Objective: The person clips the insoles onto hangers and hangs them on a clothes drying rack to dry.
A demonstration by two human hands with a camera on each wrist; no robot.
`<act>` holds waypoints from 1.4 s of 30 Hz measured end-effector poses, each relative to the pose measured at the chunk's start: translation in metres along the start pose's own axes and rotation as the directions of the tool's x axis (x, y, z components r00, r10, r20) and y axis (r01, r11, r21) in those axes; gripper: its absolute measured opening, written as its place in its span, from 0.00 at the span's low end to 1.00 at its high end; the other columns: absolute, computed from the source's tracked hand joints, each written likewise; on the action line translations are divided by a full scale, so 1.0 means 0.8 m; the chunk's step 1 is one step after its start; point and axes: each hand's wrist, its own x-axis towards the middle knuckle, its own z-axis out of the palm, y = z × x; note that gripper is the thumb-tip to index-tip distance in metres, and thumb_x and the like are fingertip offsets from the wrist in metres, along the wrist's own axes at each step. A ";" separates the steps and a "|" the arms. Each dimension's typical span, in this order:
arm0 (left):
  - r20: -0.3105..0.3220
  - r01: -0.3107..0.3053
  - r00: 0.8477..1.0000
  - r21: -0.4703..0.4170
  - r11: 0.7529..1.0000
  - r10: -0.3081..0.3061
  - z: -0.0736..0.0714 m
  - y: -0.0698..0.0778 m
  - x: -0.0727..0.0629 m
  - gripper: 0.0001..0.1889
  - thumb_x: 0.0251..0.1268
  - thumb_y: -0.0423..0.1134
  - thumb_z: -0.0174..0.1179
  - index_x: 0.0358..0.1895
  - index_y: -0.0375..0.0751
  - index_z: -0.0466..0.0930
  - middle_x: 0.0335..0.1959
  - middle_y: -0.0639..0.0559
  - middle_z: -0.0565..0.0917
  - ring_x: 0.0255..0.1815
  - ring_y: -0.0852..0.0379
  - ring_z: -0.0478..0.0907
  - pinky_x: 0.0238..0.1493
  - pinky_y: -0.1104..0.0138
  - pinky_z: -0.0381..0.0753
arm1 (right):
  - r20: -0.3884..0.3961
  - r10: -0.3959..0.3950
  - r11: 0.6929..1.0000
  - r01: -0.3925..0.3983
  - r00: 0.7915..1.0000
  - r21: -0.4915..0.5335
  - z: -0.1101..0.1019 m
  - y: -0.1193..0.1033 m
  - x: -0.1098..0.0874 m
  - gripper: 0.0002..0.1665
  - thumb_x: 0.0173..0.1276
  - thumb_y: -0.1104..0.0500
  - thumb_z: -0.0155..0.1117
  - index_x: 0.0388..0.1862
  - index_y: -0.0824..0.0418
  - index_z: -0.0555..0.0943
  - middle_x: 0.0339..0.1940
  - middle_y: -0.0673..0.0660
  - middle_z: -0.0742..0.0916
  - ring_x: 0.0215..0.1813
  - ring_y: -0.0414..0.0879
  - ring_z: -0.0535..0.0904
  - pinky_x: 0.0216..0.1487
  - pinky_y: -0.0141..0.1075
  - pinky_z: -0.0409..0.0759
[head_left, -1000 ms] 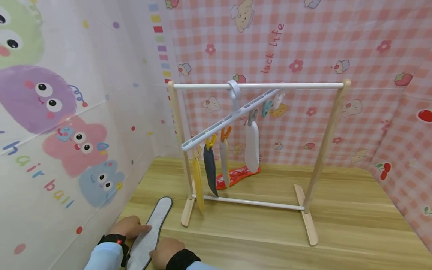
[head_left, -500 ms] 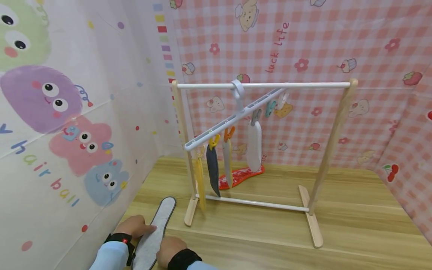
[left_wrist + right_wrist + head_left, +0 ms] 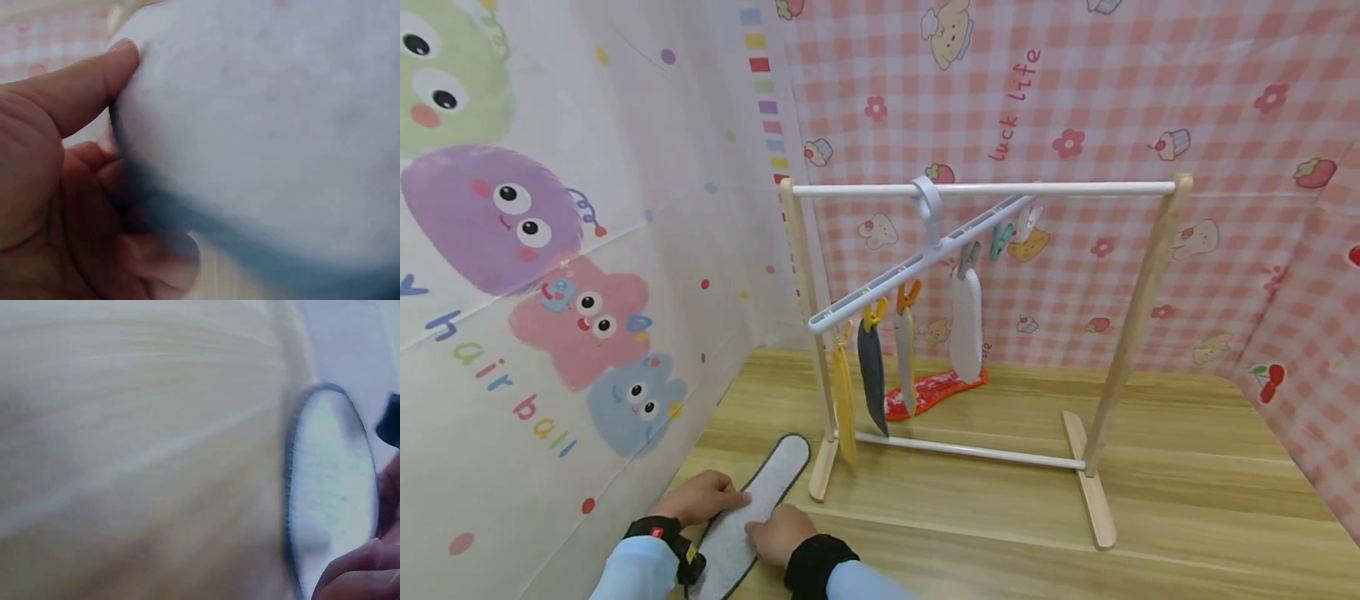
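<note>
A light grey insole [image 3: 772, 482] with a dark edge is at the lower left of the head view, its toe-to-heel length slanting up to the right. My left hand [image 3: 702, 497] pinches its left edge; the left wrist view has the thumb [image 3: 94, 87] on the grey face and the other fingers curled at the edge and beneath. Against the right edge, my right hand [image 3: 782, 533] grips the same insole, thumb on top and its other fingers mostly hidden. In the right wrist view, the insole [image 3: 334, 481] appears with fingertips [image 3: 353, 575] at its lower end.
A wooden rack [image 3: 1131, 333] with a white top bar [image 3: 1075, 189] bears a tilted clip hanger [image 3: 880, 287]. From its clips hang yellow [image 3: 844, 408], dark grey [image 3: 871, 375] and pale [image 3: 967, 333] insoles. A red insole [image 3: 936, 390] lies behind. Patterned cloth walls enclose the table [image 3: 970, 517].
The grey insole has shifted and turned to the right at its far end. My left thumb and right fingers have moved slightly up along its edges. The rack's things stay put.
</note>
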 end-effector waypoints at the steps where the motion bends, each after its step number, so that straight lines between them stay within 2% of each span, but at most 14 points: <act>1: 0.002 -0.024 1.000 -0.023 0.999 0.024 0.000 0.002 0.000 0.18 0.68 0.44 0.62 0.22 0.40 0.72 0.18 0.56 0.68 0.20 0.58 0.65 0.25 0.66 0.61 | -0.019 0.006 1.000 -0.005 1.000 0.024 -0.004 -0.001 -0.001 0.24 0.69 0.44 0.63 0.21 0.60 0.76 0.18 0.54 0.74 0.19 0.46 0.66 0.23 0.36 0.61; 5: -0.020 -0.063 0.998 -0.168 0.984 0.061 0.000 0.007 -0.003 0.17 0.72 0.44 0.59 0.26 0.39 0.71 0.19 0.56 0.65 0.20 0.58 0.63 0.23 0.68 0.60 | -0.071 -0.015 1.000 0.017 0.997 0.021 -0.017 0.002 -0.002 0.29 0.68 0.43 0.63 0.13 0.57 0.71 0.13 0.51 0.71 0.16 0.45 0.65 0.20 0.37 0.60; 9: -0.042 -0.079 0.997 -0.350 0.933 0.069 -0.004 0.010 -0.006 0.15 0.75 0.42 0.55 0.31 0.35 0.71 0.21 0.55 0.64 0.22 0.58 0.62 0.25 0.67 0.61 | -0.042 -0.080 0.995 0.082 0.996 0.054 -0.026 0.011 0.001 0.29 0.70 0.41 0.59 0.14 0.55 0.70 0.13 0.50 0.70 0.16 0.45 0.64 0.21 0.36 0.60; 11: -0.050 -0.079 0.997 -0.398 0.914 0.064 -0.005 0.011 -0.007 0.15 0.76 0.42 0.54 0.33 0.34 0.71 0.22 0.54 0.63 0.24 0.58 0.62 0.27 0.67 0.61 | -0.027 -0.114 0.991 0.116 0.993 0.068 -0.031 0.014 0.004 0.28 0.71 0.41 0.57 0.16 0.55 0.72 0.14 0.49 0.70 0.17 0.44 0.64 0.22 0.35 0.60; 14: -0.058 -0.062 0.997 -0.404 0.913 0.042 -0.006 0.012 -0.008 0.15 0.75 0.44 0.56 0.33 0.36 0.72 0.22 0.55 0.64 0.24 0.58 0.62 0.27 0.67 0.61 | -0.036 -0.159 0.985 0.161 0.987 0.062 -0.039 0.017 0.006 0.26 0.72 0.44 0.60 0.15 0.55 0.73 0.13 0.49 0.71 0.17 0.43 0.65 0.21 0.34 0.61; 16: -0.031 -0.065 0.998 -0.397 0.915 0.057 -0.006 0.012 -0.009 0.16 0.75 0.44 0.56 0.32 0.36 0.72 0.22 0.55 0.65 0.23 0.58 0.62 0.26 0.67 0.62 | -0.042 -0.178 0.983 0.180 0.983 0.027 -0.047 0.020 0.004 0.26 0.72 0.46 0.61 0.15 0.55 0.74 0.13 0.48 0.71 0.17 0.43 0.66 0.22 0.34 0.61; 19: 0.061 -0.077 0.992 -0.409 0.909 0.111 -0.004 0.017 -0.012 0.16 0.75 0.44 0.55 0.32 0.34 0.72 0.21 0.55 0.68 0.22 0.59 0.64 0.26 0.67 0.62 | -0.035 -0.210 0.978 0.209 0.977 -0.021 -0.060 0.026 -0.004 0.25 0.71 0.47 0.62 0.15 0.55 0.75 0.13 0.48 0.71 0.18 0.43 0.66 0.22 0.33 0.60; 22: 0.168 -0.098 0.968 -0.435 0.895 0.188 0.002 0.027 -0.016 0.16 0.76 0.42 0.53 0.32 0.32 0.73 0.20 0.56 0.70 0.20 0.60 0.64 0.26 0.67 0.64 | -0.024 -0.233 0.971 0.231 0.972 -0.063 -0.073 0.037 -0.016 0.23 0.71 0.47 0.63 0.17 0.55 0.76 0.14 0.47 0.72 0.18 0.42 0.67 0.22 0.33 0.61; 26: 0.227 -0.151 0.933 -0.460 0.875 0.281 0.018 0.050 -0.023 0.15 0.75 0.39 0.53 0.34 0.27 0.74 0.20 0.56 0.72 0.21 0.60 0.67 0.28 0.67 0.67 | -0.014 -0.279 0.953 0.275 0.960 -0.124 -0.097 0.056 -0.032 0.20 0.70 0.47 0.64 0.19 0.53 0.77 0.17 0.47 0.74 0.20 0.41 0.68 0.24 0.33 0.62; 29: 0.225 -0.213 0.912 -0.453 0.866 0.342 0.031 0.074 -0.029 0.15 0.74 0.37 0.53 0.36 0.25 0.75 0.23 0.55 0.75 0.24 0.60 0.70 0.28 0.67 0.70 | -0.029 -0.334 0.931 0.324 0.942 -0.170 -0.119 0.070 -0.044 0.19 0.69 0.47 0.65 0.19 0.51 0.78 0.17 0.45 0.74 0.20 0.39 0.68 0.24 0.32 0.62; 33: 0.205 -0.298 0.889 -0.417 0.859 0.409 0.048 0.108 -0.037 0.12 0.74 0.37 0.55 0.37 0.29 0.79 0.26 0.53 0.78 0.25 0.60 0.73 0.28 0.68 0.72 | -0.037 -0.375 0.913 0.362 0.926 -0.187 -0.150 0.088 -0.060 0.16 0.68 0.47 0.66 0.21 0.50 0.81 0.18 0.43 0.74 0.22 0.37 0.68 0.25 0.31 0.63; 35: 0.179 -0.345 0.884 -0.374 0.861 0.432 0.057 0.126 -0.039 0.11 0.74 0.39 0.56 0.36 0.34 0.80 0.26 0.55 0.78 0.24 0.61 0.73 0.26 0.69 0.71 | -0.031 -0.388 0.908 0.377 0.921 -0.186 -0.166 0.096 -0.068 0.15 0.68 0.47 0.66 0.23 0.50 0.82 0.19 0.42 0.75 0.23 0.36 0.68 0.26 0.31 0.64; 39: 0.097 -0.472 0.863 -0.195 0.860 0.496 0.078 0.166 -0.032 0.11 0.74 0.43 0.57 0.33 0.41 0.79 0.22 0.60 0.74 0.21 0.66 0.68 0.22 0.72 0.66 | -0.054 -0.434 0.884 0.413 0.899 -0.219 -0.203 0.114 -0.078 0.12 0.69 0.48 0.66 0.28 0.51 0.85 0.22 0.41 0.78 0.25 0.35 0.69 0.27 0.31 0.67; 42: 0.018 -0.570 0.821 -0.010 0.821 0.570 0.093 0.200 -0.018 0.10 0.74 0.43 0.57 0.33 0.43 0.80 0.21 0.63 0.74 0.20 0.69 0.67 0.21 0.73 0.66 | -0.110 -0.462 0.867 0.422 0.880 -0.265 -0.234 0.130 -0.080 0.12 0.70 0.48 0.65 0.30 0.51 0.85 0.22 0.41 0.77 0.25 0.35 0.68 0.27 0.32 0.66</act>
